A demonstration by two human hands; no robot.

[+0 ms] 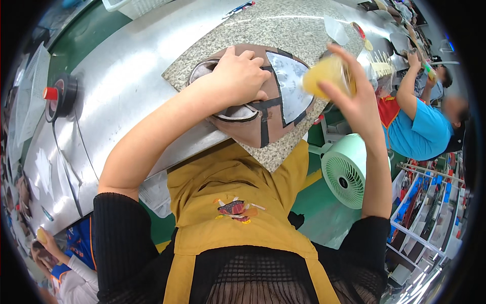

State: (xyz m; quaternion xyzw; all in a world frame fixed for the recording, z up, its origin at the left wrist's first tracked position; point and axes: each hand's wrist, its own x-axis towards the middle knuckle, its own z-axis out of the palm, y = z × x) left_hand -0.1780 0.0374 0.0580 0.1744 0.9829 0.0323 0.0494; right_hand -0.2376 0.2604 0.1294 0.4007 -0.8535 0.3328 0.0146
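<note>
In a busy workshop, a speckled slab [298, 25] lies on your metal table [131, 61], carrying the brown workpiece [274, 90] right in front of you. It looks light and pliable, probably floppy at the open folds and a little stiffer around the pale patch [291, 83]; you'd best hold it by the brown body, sparing that patch. Your left grip [240, 76] rests on it, fingers curved and spread; you can't tell whether they pinch anything. Your right grip [359, 96] is closed around a blurred yellow, rounded object [324, 76], likely light, beside the patch.
</note>
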